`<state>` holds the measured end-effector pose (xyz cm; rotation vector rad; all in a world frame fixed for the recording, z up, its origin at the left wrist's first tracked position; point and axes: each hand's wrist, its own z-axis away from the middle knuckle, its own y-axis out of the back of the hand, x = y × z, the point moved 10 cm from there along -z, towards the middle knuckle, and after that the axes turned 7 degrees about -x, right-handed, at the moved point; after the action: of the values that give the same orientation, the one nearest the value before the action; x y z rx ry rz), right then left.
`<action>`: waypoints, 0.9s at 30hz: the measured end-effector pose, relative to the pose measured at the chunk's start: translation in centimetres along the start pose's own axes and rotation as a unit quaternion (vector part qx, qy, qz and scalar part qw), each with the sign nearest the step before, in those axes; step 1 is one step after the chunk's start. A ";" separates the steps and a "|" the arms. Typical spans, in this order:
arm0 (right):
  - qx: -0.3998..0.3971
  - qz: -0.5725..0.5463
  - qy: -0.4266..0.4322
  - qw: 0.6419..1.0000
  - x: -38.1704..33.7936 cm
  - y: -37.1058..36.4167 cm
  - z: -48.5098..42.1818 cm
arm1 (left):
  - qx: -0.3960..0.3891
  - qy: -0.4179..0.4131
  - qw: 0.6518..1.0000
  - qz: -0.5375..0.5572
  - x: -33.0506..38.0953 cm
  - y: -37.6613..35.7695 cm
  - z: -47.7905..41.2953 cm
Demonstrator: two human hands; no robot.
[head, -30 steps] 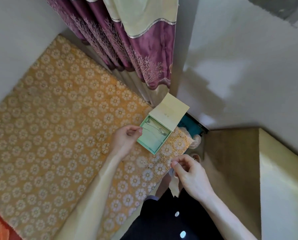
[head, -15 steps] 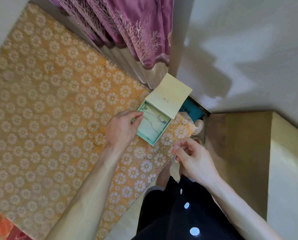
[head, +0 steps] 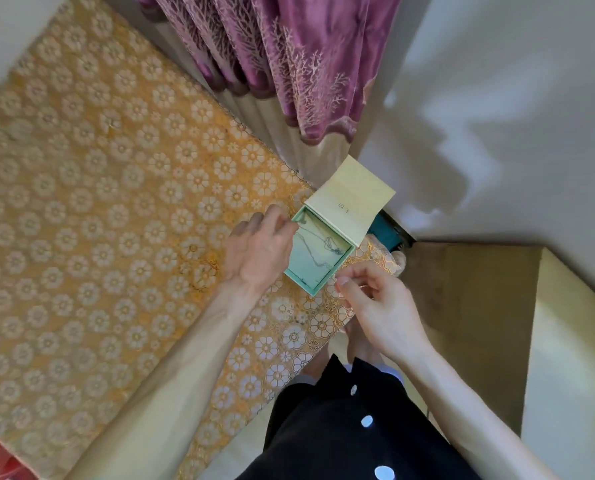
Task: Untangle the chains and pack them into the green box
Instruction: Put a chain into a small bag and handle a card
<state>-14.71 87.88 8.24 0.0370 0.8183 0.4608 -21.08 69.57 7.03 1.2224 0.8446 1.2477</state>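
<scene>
Head view: we see the green box standing at the corner of the table's orange floral cloth, its lid folded back on the far side. A fine chain already lies inside the box, running in loose lines across the pale lining with a small knot or pendant toward the box's right wall. Our left hand rests against the box's left wall, fingers curled, thumb and forefinger closed on the chain's end at the far-left corner. Our right hand hovers just beside the box's near corner, thumb pressed to forefinger in a tight pinch; a hair-thin strand may run from the box rim to that pinch, but we cannot tell whether it truly holds anything. No other chain shows on the cloth around the box. We judge the untangling largely done and the packing well along: what remains is settling the ends flat inside and closing the lid
</scene>
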 end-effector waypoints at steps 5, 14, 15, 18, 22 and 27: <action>-0.004 -0.018 0.013 1.000 -2.1 -0.9 -1.1 | -0.014 0.003 0.997 0.073 -0.7 -0.6 0.4; 0.037 0.104 -0.019 0.994 -0.2 -1.5 -3.2 | -0.067 0.102 0.984 0.134 -2.9 -3.1 0.2; 0.059 0.131 -0.026 0.989 0.3 -1.1 -3.5 | -0.065 0.106 0.983 0.138 -3.0 -3.1 0.1; 0.091 0.166 -0.039 0.981 1.3 -1.0 -4.0 | -0.049 0.117 0.981 0.150 -3.2 -2.8 -0.1; 0.107 0.210 -0.039 0.971 1.3 -1.8 -4.6 | -0.047 0.117 0.980 0.151 -3.2 -2.6 -0.4; 0.141 0.246 -0.028 0.959 1.3 -2.4 -4.7 | 0.005 0.079 0.997 0.025 -2.1 -1.4 -0.4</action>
<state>-16.35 85.59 3.63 0.5262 0.8118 0.8041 -21.55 67.78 5.31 1.1713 0.9407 1.3961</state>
